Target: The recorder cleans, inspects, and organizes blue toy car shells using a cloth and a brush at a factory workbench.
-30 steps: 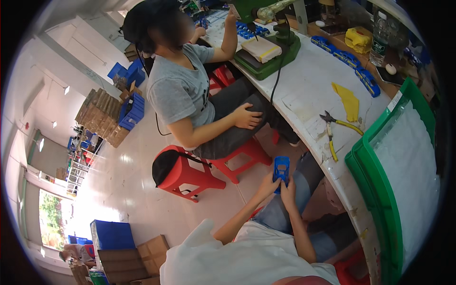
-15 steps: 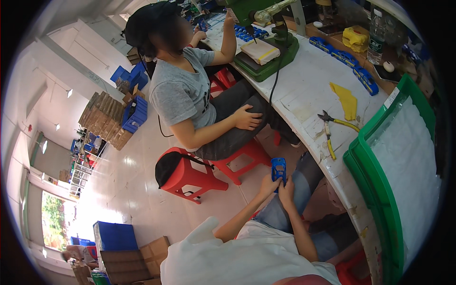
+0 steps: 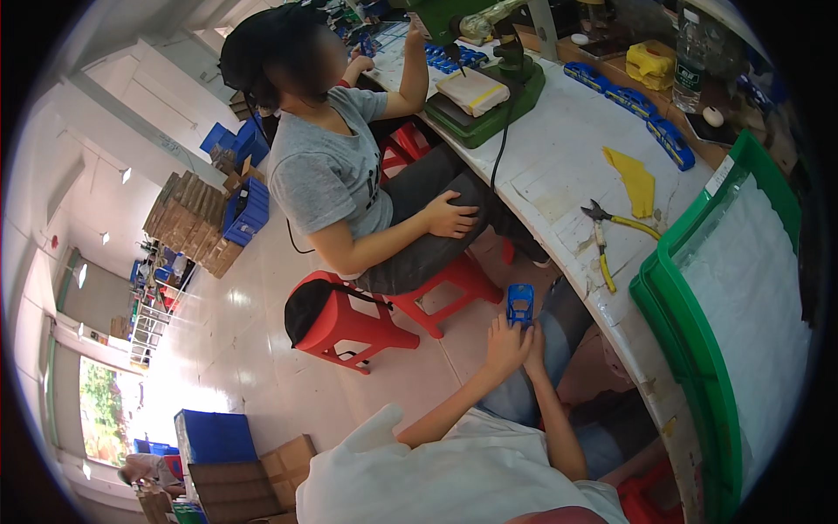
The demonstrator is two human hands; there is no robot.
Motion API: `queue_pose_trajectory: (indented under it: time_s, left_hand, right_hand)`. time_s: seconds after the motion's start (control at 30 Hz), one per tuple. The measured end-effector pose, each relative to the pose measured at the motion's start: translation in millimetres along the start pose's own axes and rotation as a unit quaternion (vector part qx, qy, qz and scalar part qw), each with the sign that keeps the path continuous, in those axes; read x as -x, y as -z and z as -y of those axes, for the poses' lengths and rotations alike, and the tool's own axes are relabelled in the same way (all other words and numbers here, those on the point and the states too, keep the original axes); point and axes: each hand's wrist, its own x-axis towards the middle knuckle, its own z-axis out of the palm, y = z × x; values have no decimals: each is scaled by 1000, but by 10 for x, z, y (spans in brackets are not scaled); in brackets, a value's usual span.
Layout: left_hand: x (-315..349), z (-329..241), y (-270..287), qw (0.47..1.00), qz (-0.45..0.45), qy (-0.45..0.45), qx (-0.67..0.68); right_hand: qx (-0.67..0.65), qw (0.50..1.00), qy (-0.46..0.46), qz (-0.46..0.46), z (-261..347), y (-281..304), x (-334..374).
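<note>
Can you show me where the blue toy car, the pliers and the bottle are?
Blue toy car [image 3: 521,302]: head view, middle of its showing body.
Pliers [image 3: 598,213]: head view, on the metal head.
Bottle [image 3: 689,76]: head view, on its dark label.

Blue car-shaped shell [image 3: 520,303]: up front, left of the long white table [image 3: 559,188].
Yellow-handled metal pliers [image 3: 602,217]: there on it, left of the green plastic tray [image 3: 687,336].

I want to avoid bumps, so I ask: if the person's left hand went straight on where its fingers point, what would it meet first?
Most likely the glossy blue, plastic-looking car-shaped body: the left hand seems to lie against its near end. Beyond it, depth is unclear.
</note>
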Motion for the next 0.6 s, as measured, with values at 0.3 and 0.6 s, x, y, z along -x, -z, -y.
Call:
queue_pose_trajectory:
  time_s: [0.3, 0.6]
  left_hand:
    - [-24, -113, -237, 993, -41, -6, -113]
    - [-98, -90, -261, 998, 19, 50, -36]
  right_hand:
    - [-75, 995, 45, -54, -315, -60, 6]
    - [-50, 997, 28, -57, -339, -96, -1]
